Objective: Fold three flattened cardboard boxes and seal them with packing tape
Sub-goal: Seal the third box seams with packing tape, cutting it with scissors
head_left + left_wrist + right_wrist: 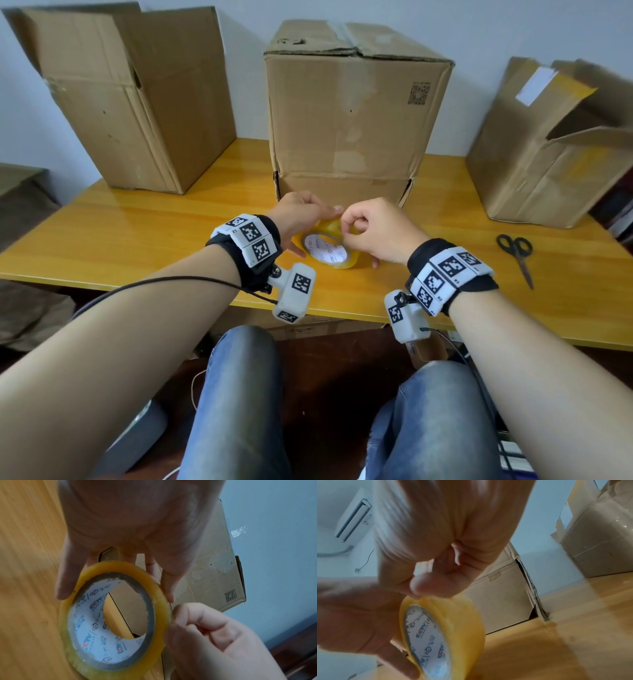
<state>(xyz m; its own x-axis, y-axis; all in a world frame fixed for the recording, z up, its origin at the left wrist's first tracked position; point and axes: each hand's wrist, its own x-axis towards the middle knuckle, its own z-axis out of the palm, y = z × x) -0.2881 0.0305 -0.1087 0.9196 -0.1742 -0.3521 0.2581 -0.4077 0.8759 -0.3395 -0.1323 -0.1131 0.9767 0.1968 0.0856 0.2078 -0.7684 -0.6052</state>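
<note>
Item 1, tape roll [329, 244]: yellowish packing tape on a white printed core, held just above the wooden table [144, 236], directly in front of the middle box [352, 113].

Item 2, my left hand [301, 216]: fingers curled round the roll's outer rim, thumb on the near side, steadying it.

Item 3, my right hand [373, 229]: fingers curled in, thumb and forefinger working at the roll's outer face. From the left wrist view the fingertip [178, 609] presses against the rim; whether a loose end is already pinched I cannot tell.

Item 4, boxes, 3 in all: the middle one stands with its top flaps folded shut and its bottom flaps splayed at the table; the left box [137, 99] and the right box [548, 147] stand well apart from it, flaps open.

Item 5, scissors [517, 255]: lying on the table to my right, untouched.

Step in hand, as I judge it: finding and lifting the tape's free end. The next move calls for peeling a length clear, keeping it from folding onto itself, and carrying it to a flap seam; the scissors will need a free hand for the cut.
</note>
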